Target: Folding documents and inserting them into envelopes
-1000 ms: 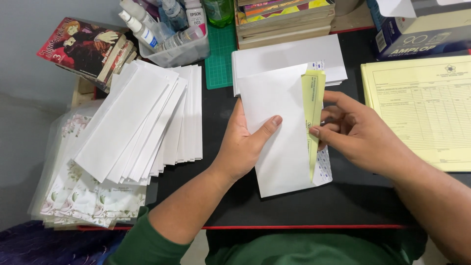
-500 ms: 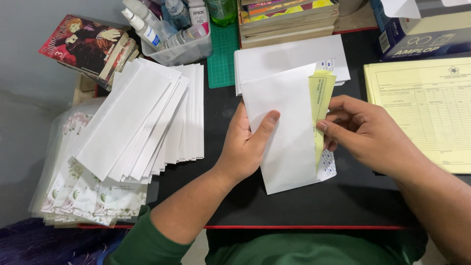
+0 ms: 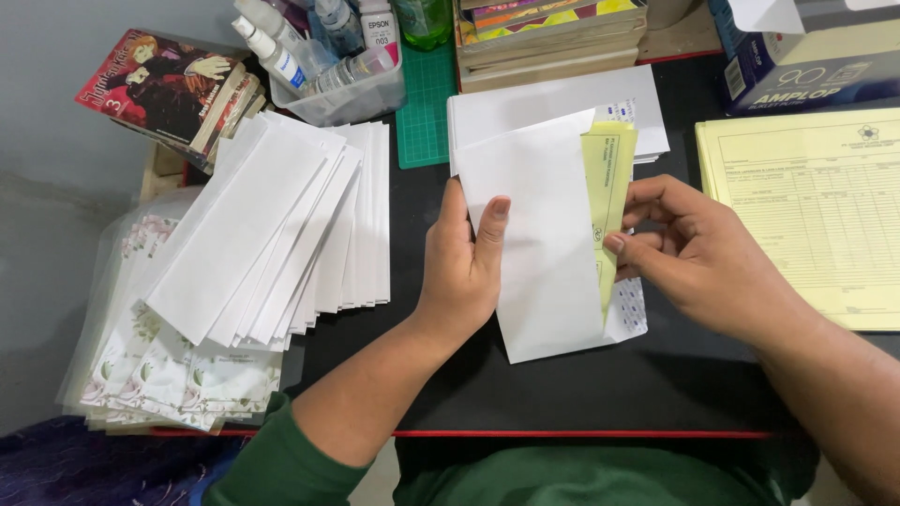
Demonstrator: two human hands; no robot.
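Your left hand (image 3: pixel 459 267) grips white envelope (image 3: pixel 544 244) by its left edge, thumb pressed on front. Your right hand (image 3: pixel 684 253) pinches folded yellow slip (image 3: pixel 607 183), half inside envelope mouth. Envelope hangs over black mat (image 3: pixel 562 394), just below flat envelope stack (image 3: pixel 553 103). Keep mouth spread, slide slip straight along inner edge. Yellow form (image 3: pixel 816 206) sits right of envelope, fanned envelope pile (image 3: pixel 281 225) left; open room only toward you.

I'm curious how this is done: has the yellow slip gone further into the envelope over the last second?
Cannot tell. The yellow slip sticks out of the white envelope about as far as before, judged against the envelope stack behind it.
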